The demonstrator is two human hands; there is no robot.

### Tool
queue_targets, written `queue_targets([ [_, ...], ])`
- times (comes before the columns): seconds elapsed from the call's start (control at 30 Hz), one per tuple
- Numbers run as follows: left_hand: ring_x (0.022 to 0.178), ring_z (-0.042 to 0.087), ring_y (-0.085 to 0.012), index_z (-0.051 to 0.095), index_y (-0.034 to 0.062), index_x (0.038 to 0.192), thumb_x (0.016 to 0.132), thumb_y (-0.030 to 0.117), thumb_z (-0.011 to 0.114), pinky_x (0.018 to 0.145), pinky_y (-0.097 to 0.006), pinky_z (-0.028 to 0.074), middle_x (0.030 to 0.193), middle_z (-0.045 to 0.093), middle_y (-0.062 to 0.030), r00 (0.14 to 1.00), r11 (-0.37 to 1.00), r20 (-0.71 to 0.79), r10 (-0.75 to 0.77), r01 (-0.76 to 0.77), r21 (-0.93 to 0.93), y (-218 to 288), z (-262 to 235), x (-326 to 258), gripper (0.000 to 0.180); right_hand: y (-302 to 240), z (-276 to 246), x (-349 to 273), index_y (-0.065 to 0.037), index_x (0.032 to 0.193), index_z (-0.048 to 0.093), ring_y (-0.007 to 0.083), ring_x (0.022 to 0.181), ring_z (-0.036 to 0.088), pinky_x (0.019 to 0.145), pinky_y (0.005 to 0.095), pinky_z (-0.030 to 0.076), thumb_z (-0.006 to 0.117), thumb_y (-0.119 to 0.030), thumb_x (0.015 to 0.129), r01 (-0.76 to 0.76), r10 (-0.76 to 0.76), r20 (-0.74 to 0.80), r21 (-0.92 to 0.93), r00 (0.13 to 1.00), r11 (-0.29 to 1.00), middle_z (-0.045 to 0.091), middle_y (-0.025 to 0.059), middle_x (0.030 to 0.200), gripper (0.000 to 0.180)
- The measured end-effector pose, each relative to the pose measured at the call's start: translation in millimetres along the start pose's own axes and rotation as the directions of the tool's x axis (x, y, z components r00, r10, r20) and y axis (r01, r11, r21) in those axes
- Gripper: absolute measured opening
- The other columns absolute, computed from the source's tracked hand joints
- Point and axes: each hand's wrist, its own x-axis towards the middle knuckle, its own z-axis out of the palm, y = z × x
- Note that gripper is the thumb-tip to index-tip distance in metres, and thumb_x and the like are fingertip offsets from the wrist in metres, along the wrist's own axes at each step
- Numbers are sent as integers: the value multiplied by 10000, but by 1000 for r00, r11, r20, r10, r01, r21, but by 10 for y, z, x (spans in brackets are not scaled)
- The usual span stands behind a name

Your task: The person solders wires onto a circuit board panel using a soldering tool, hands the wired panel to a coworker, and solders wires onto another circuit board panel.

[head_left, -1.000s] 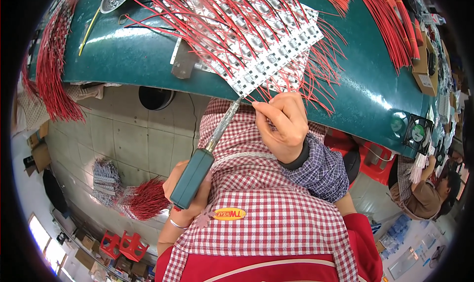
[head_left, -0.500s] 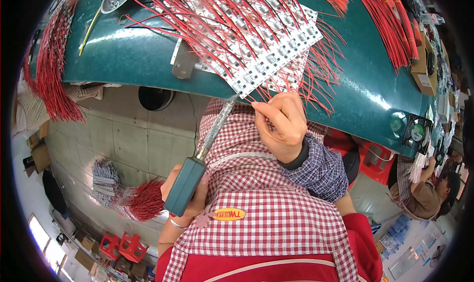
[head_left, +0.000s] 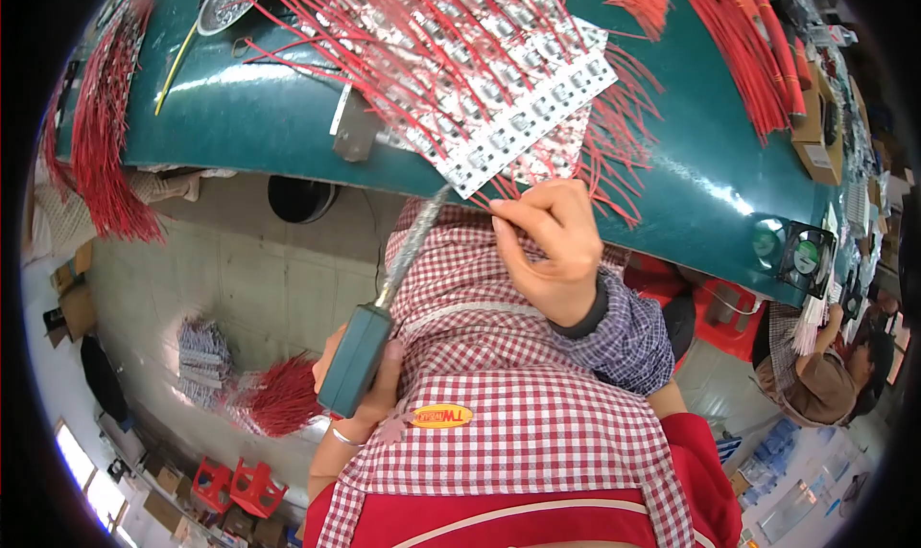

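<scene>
My left hand [head_left: 386, 383] is closed around the blocky dark green handle of a soldering iron [head_left: 355, 361]. Its foil-like silver barrel points up toward the table edge, with the tip just left of the near corner of a white circuit board panel [head_left: 523, 123]. Small dark and silver parts run in rows along this panel. With thumb and forefinger pinched, my right hand [head_left: 561, 251] holds a thin red wire [head_left: 480, 201] beside that same corner. Many red and dark wires [head_left: 384, 78] fan over the panel's far rows, and more stick out at its right side.
The green table [head_left: 240, 131] carries a grey metal block [head_left: 357, 131] left of the panel, a silver dish [head_left: 230, 1], and red wire bundles [head_left: 729, 49] at right. A wired bundle [head_left: 101, 155] hangs off the left edge. A small fan [head_left: 806, 258] stands right, near another person [head_left: 815, 375].
The soldering iron tip has moved left and slightly down, away from the panel's corner. The panel has shifted a little left and down in view. My right hand keeps its pinch.
</scene>
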Motion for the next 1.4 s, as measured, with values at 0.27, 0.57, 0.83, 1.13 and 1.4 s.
queue_targets([
  [0.27, 754, 542, -98, 567, -26, 1296, 928, 30, 655, 657, -273, 476, 1234, 624, -96, 952, 869, -162, -261, 159, -468, -548, 203, -38, 382, 1308, -530, 1286, 14, 1215, 653, 220, 976, 679, 838, 326, 545, 740, -182, 876, -295, 288, 96, 66, 953, 953, 675, 174, 1143, 401],
  [0.57, 667, 485, -90, 530, -25, 1277, 934, -53, 579, 571, -244, 418, 1100, 600, -62, 857, 809, -402, -321, 27, -588, -223, 118, -172, 348, 1639, -45, 1989, 95, 1176, 625, 158, 823, 665, 729, 314, 531, 854, -278, 795, -337, 297, 589, -44, 751, 940, 714, 123, 953, 580],
  [0.83, 678, 486, -75, 575, -16, 1274, 939, -36, 599, 586, -240, 418, 863, 569, -17, 694, 787, -562, -450, 10, -617, -234, 158, -85, 336, 750, -307, 2147, 40, 1160, 664, 74, 844, 635, 774, 250, 511, 699, -78, 896, -621, 221, 805, 217, 550, 754, 711, 29, 994, 291],
  [1.13, 656, 476, -100, 550, -37, 1267, 957, -2, 572, 589, -259, 425, 964, 572, -73, 376, 806, -788, -488, -154, -572, -421, -314, 164, 313, -351, -461, 3233, 29, 1240, 619, 66, 888, 602, 831, 249, 476, 696, -138, 837, -264, -60, 722, 327, 690, 907, 694, 4, 1041, 443],
  [1.4, 641, 477, -95, 547, -46, 1223, 923, -33, 578, 556, -248, 417, 960, 574, -65, 95, 782, -787, -609, -91, -616, -730, -465, -34, 302, -1325, 1243, 4940, 46, 1220, 637, 74, 940, 564, 865, 276, 466, 718, -153, 886, 408, -464, 795, 302, 390, 862, 689, 6, 1063, 397],
])
